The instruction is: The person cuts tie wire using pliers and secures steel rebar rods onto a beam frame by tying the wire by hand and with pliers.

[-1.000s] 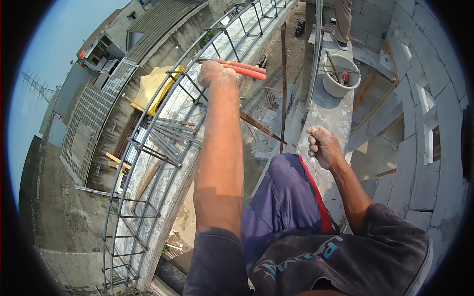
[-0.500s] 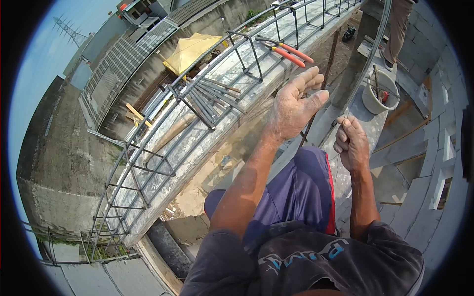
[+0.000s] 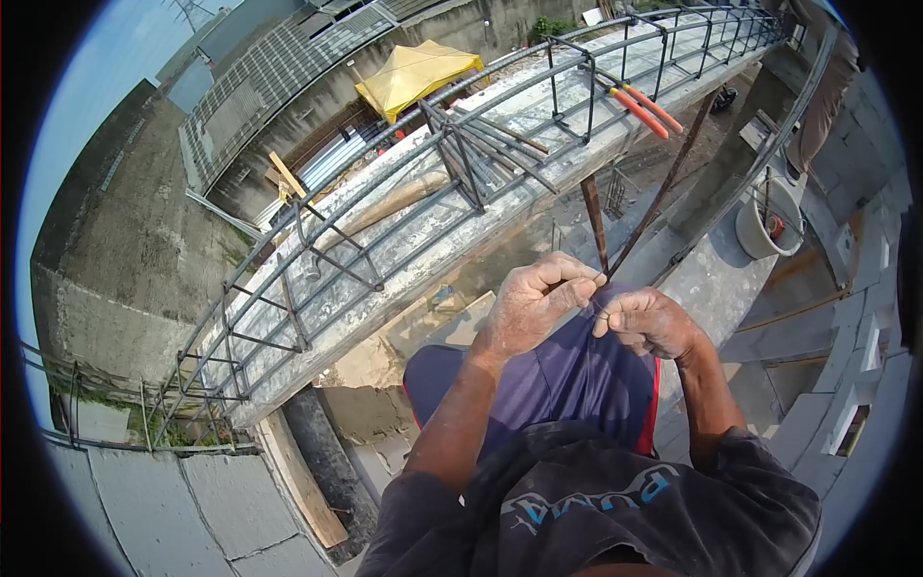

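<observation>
Both of my hands are in front of my lap with the fingertips pinched and close together. My left hand (image 3: 540,306) and my right hand (image 3: 652,323) hold a thin wire (image 3: 598,308), which is barely visible between the fingers. Beyond them a long rebar cage (image 3: 370,258) lies along a concrete beam (image 3: 404,279). On the cage rest pliers with orange-red handles (image 3: 646,112), apart from my hands. Several short steel rods (image 3: 505,154) lie inside the cage, near a wooden handle (image 3: 394,206).
A white bucket (image 3: 752,231) with tools inside stands at the right. Behind it shows another person's trouser leg (image 3: 822,106). Two rusty bars (image 3: 663,192) rise beyond my knees. A drop opens between me and the beam. Grey blocks (image 3: 240,500) lie at lower left.
My left hand has gone from open and raised to pinching beside the right. My right hand has moved left and down to meet it. The view has shifted.
</observation>
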Demonstrator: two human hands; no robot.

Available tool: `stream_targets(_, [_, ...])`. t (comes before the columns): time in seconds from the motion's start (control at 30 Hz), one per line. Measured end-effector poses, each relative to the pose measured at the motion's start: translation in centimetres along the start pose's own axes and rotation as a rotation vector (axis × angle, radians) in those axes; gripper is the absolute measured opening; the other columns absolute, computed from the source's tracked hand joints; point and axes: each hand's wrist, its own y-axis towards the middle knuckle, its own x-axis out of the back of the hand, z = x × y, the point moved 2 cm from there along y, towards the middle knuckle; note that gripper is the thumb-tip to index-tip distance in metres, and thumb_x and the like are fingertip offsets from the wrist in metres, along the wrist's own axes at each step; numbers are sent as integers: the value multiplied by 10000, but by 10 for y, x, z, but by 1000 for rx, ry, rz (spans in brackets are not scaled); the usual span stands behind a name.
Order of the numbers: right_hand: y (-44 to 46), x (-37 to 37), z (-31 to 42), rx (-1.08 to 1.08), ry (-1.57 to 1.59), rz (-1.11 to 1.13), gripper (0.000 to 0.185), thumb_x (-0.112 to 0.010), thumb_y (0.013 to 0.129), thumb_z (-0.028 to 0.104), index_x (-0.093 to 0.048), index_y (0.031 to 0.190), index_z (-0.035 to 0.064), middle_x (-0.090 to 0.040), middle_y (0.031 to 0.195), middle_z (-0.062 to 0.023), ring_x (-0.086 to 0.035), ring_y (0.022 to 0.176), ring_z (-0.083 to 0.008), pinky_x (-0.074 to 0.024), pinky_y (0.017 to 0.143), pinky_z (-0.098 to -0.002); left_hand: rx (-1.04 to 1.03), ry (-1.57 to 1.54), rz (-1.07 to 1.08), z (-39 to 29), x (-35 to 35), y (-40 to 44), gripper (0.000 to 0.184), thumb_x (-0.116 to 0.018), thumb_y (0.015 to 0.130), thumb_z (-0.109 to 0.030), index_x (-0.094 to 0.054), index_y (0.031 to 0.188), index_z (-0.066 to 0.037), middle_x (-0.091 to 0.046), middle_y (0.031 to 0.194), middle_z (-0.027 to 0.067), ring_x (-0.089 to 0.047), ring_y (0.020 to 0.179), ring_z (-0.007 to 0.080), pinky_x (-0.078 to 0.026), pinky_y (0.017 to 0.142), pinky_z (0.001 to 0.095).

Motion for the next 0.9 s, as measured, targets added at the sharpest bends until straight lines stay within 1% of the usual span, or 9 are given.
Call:
stream_targets(0.13, [5, -12, -18, -78, 182, 164, 322, -638, 942, 273, -672, 1012, -39, -379, 570, 68, -287, 455, -42, -205, 417, -221, 21, 40, 39, -9, 3, -31, 310, -689, 910, -151, -634, 1152, 35, -596, 1111, 97, -617, 964, 164, -507, 871, 298])
stream_targets(0.17, [9, -11, -29, -96, 265, 236, 308, -621, 952, 244, -659, 1032, -50, -357, 564, 75, -270, 447, -37, -186, 405, -222, -30, 105, 81, -2, 7, -38, 313, -690, 914, -197, -651, 1154, 0, -566, 1202, 96, -589, 1058, 168, -488, 890, 309])
stream_targets(0.27, [9, -19, -30, -117, 432, 348, 296, -609, 960, 232, -644, 1017, -57, -330, 558, 80, -263, 436, -26, -213, 380, -208, -40, -139, 120, -23, 3, -51, 321, -724, 883, -181, -653, 1141, -6, -558, 1231, 113, -573, 1118, 182, -475, 928, 329])
stream_targets(0.3, [10, -21, -32, -114, 461, 362, 301, -608, 962, 236, -641, 1019, -57, -330, 560, 80, -266, 437, -24, -219, 380, -204, -44, -144, 40, -27, -1, -54, 291, -741, 863, -143, -666, 1104, 2, -615, 1137, 112, -607, 1067, 179, -500, 884, 326])
stream_targets(0.4, [14, -35, -34, -120, 499, 411, 316, -602, 968, 252, -632, 1022, -58, -333, 566, 78, -276, 443, -20, -234, 378, -193, 47, 223, -25, -28, 9, -59, 271, -744, 855, -112, -674, 1084, 16, -655, 1014, 99, -642, 973, 172, -522, 828, 318])
stream_targets(0.43, [14, -43, -32, -128, 479, 423, 323, -599, 971, 259, -628, 1024, -58, -337, 569, 77, -280, 446, -20, -236, 378, -191, -47, 228, -28, -26, 10, -58, 236, -720, 874, -90, -673, 1071, 30, -668, 960, 86, -659, 891, 162, -532, 776, 302])
stream_targets(0.47, [15, -50, -29, -137, 458, 437, 329, -596, 973, 266, -625, 1025, -58, -342, 573, 75, -284, 449, -20, -238, 379, -188, -21, 207, -52, -26, 11, -59, 229, -709, 884, -91, -674, 1074, 32, -669, 967, 90, -658, 892, 160, -532, 777, 296])
stream_targets(0.67, [24, -70, -23, -92, 550, 335, 304, -513, 1020, 271, -610, 1014, -16, -341, 571, 63, -282, 446, -24, -263, 378, -186, 30, 113, -266, -37, 13, -70, 237, -653, 931, -106, -677, 1113, 44, -678, 1005, 108, -658, 885, 154, -534, 780, 273])
stream_targets(0.9, [36, -100, -2, 101, 102, 128, 363, -486, 1028, 345, -602, 1054, 2, -420, 652, 45, -356, 523, -58, -316, 455, -217, 180, 272, -378, -45, 30, -69, 298, -611, 967, -203, -683, 1108, 49, -689, 968, 98, -639, 821, 130, -523, 746, 266])
